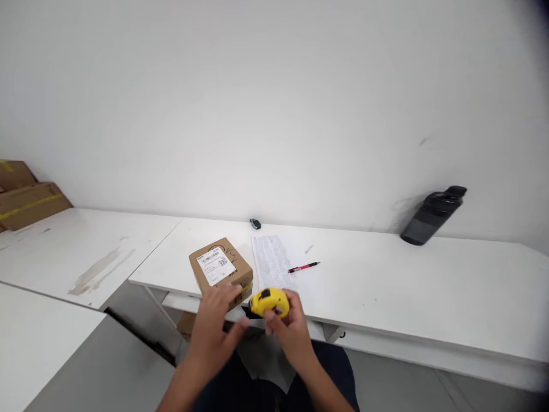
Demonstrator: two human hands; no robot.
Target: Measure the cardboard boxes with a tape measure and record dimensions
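Observation:
My right hand (288, 331) is closed around a yellow tape measure (270, 301), held just in front of the white table's near edge (386, 326). My left hand (215, 326) sits beside it with its fingers pinched on the tape's tip, close to a small brown cardboard box (221, 269) with a white label. The box rests on the table near its front edge. A short stretch of tape shows between my hands.
A printed paper sheet (271, 261) and a red pen (303, 266) lie right of the box. A small dark object (255, 223) sits by the wall. A dark bottle (433, 215) leans at the far right. Cardboard boxes (26, 197) stack at far left.

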